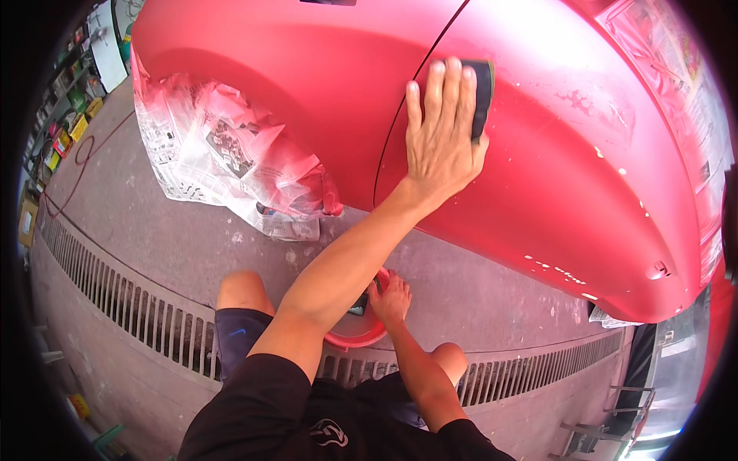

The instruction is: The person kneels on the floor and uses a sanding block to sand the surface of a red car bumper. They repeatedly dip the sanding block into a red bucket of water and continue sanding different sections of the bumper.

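My left hand [442, 127] lies against a red car body panel [338, 100], its fingers pressed over a flat dark pad [483, 96], perhaps a sanding block. Most of the pad is hidden under the fingers; its right edge shows beside them. The hand is just right of the dark seam between two panels. Lower down, my right hand [392, 298] grips the right rim of a red basin [357, 340], with the thumb on the inner side. A small dark object [358, 305] shows inside the basin, partly covered by my left forearm.
Red-stained newspaper [231, 154] masks the wheel opening on the left. Pale chipped spots [600, 152] mark the right panel. A slotted floor drain [146, 307] curves behind the basin, near my knees. A hose [88, 150] and shelved items stand far left; a metal frame [615, 422] is lower right.
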Motion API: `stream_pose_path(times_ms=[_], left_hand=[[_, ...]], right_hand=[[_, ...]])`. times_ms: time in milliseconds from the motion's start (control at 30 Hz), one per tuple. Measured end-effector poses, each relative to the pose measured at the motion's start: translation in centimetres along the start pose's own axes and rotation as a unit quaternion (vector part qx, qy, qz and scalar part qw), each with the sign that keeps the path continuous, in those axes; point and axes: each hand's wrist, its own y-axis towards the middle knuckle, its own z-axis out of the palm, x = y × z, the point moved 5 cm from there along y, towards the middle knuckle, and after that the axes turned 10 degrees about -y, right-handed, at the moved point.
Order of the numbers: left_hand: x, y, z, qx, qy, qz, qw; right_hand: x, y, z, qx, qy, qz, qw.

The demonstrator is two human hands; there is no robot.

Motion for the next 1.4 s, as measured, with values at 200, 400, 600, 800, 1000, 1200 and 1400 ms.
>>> stream_pose_path(times_ms=[200, 400, 600, 800, 1000, 1200, 1400], left_hand=[[-0.2, -0.5, 0.1, 0.009, 0.017, 0.006, 1.0], [-0.4, 0.0, 0.0, -0.004, -0.022, -0.026, 0.999], [-0.2, 0.0, 0.2, -0.015, -0.028, -0.009, 0.999], [-0.6, 0.2, 0.0, -0.017, -0.033, -0.014, 0.999], [-0.6, 0.6, -0.1, -0.015, -0.031, -0.021, 0.999], [-0.4, 0.5, -0.2, -0.006, -0.031, -0.011, 0.999], [-0.5, 0.4, -0.2, -0.015, -0.042, -0.014, 0.999]], right_hand=[[0.0, 0.0, -0.1, -0.003, 0.004, -0.013, 1.0], [-0.1, 0.0, 0.1, -0.004, 0.002, -0.001, 1.0], [0.1, 0.0, 0.3, -0.001, 0.006, 0.003, 1.0], [0.5, -0.1, -0.3, 0.008, 0.022, 0.0, 1.0], [0.3, 0.0, 0.3, 0.009, 0.017, 0.001, 1.0], [0.0, 0.0, 0.5, 0.001, 0.016, 0.003, 1.0], [0.2, 0.0, 0.3, 0.01, 0.008, 0.009, 1.0]])
